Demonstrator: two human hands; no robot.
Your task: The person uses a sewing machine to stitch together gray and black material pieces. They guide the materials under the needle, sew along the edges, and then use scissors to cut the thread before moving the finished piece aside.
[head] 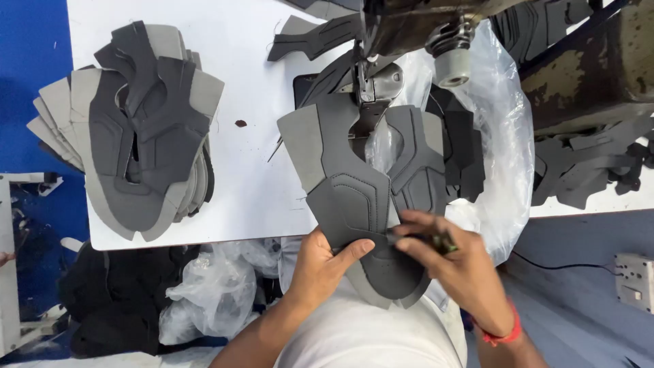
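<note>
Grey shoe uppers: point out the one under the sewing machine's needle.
It is the shoe upper held by the left hand and right hand at the table's near edge. The other uppers lie untouched in a stack at the left.

A white tabletop (252,184) fills the upper view under even, bright light. Left of it runs a blue wall (30,61). Below its edge lie crumpled clear plastic bags (211,286) and dark cloth (116,307). A grey floor (579,238) with an electrical box (635,279) shows at right.
</note>
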